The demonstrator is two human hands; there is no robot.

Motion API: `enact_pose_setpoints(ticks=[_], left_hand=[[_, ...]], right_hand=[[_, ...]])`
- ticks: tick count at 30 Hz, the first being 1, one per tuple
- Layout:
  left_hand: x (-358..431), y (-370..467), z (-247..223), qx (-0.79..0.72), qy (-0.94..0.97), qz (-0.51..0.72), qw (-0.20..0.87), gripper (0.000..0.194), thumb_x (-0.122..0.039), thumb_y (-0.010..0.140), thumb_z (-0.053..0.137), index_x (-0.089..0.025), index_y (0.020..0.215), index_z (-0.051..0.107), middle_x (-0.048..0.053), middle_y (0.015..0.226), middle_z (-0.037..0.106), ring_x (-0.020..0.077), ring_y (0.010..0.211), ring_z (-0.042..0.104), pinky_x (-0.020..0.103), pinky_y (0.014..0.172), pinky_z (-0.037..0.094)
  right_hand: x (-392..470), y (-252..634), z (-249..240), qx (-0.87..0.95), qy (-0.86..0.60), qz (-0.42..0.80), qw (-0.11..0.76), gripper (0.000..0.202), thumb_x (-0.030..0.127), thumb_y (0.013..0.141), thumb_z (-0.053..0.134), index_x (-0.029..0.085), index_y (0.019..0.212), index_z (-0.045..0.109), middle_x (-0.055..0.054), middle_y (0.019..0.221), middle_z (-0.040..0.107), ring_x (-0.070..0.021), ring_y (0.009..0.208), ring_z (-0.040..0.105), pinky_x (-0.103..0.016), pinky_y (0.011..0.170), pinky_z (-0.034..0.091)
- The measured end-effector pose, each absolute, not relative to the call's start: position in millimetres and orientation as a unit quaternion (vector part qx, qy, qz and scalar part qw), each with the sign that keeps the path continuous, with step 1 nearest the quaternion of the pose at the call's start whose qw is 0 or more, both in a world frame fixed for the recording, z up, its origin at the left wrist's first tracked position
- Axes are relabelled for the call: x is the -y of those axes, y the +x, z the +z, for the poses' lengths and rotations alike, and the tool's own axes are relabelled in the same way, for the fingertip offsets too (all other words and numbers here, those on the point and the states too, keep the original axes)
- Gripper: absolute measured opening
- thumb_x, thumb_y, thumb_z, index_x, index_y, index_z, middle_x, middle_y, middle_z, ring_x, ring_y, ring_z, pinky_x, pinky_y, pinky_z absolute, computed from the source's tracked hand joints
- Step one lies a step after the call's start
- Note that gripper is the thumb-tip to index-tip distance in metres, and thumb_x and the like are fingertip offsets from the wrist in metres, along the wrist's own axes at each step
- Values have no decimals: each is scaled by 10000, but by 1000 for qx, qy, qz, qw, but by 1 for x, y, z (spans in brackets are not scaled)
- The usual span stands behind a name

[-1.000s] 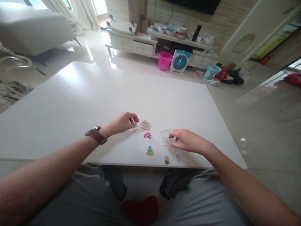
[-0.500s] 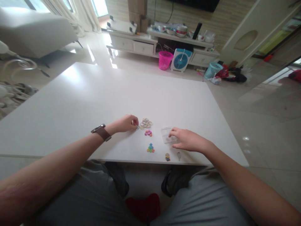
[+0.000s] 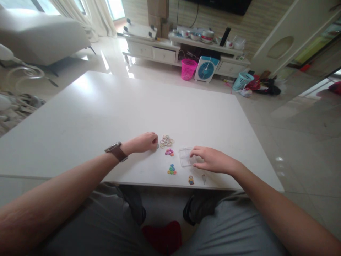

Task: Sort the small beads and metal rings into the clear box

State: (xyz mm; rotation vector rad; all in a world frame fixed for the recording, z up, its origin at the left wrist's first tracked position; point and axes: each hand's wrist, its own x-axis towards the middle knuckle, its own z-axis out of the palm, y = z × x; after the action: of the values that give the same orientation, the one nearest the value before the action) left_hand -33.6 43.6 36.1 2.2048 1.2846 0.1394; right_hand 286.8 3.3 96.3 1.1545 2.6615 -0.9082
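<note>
My left hand (image 3: 148,141), with a brown-strapped watch on its wrist, rests on the white table (image 3: 128,103) with fingers curled closed. A small greyish thing shows at its fingertips, too small to name. Just right of it lies a heap of pale rubber bands (image 3: 167,141). Around the right side of a clear divided plastic box (image 3: 183,161) curve the thumb and fingers of my right hand (image 3: 210,160). Between the hands are a cluster of pink and purple pieces (image 3: 169,152) and a small pile of blue, green and yellow pieces (image 3: 172,169).
Near the front edge lie a flat yellow-and-blue cartoon figure (image 3: 191,180) and a small greyish piece (image 3: 204,179). Beyond the table stand a pink basket (image 3: 188,70), a blue-and-white fan (image 3: 206,69), a light blue basket (image 3: 242,81) and a low white cabinet (image 3: 140,49).
The clear box has slid a little to the left under my right hand. My left fingers have curled further in, covering more of the small greyish thing.
</note>
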Motion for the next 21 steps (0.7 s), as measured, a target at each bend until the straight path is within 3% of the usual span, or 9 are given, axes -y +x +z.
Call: enact_pose_setpoints(ticks=[5,12,15,21], left_hand=[[-36,-18,51,-461,795,125,374,172,-312,822,571,-151,811,629,25,710,634,131,640,531,247,605,400],[-11,15,61,-384,678,261,570,275,-385,833,698,-120,877,640,75,778,721,164,740,676,274,698,534],[-3,23,59,-360,664,287,589,268,-371,817,732,-124,851,632,47,712,699,144,672,669,245,632,533],[3,29,53,-354,647,315,597,263,-362,816,745,-132,847,619,36,685,700,139,644,679,233,610,553]], right_hand=[[0,280,106,-874,393,-286,-13,185,275,891,601,172,1027,670,-86,1050,673,-198,916,625,-319,839,458],[13,252,96,-811,414,-365,-193,190,281,889,630,159,1035,629,-60,971,704,-157,884,658,-284,794,507],[18,243,88,-782,410,-401,-245,188,286,875,656,167,1018,629,-48,953,714,-148,852,671,-279,787,526],[20,237,83,-764,413,-415,-271,86,236,866,649,173,834,698,-12,787,728,-132,726,660,-251,715,518]])
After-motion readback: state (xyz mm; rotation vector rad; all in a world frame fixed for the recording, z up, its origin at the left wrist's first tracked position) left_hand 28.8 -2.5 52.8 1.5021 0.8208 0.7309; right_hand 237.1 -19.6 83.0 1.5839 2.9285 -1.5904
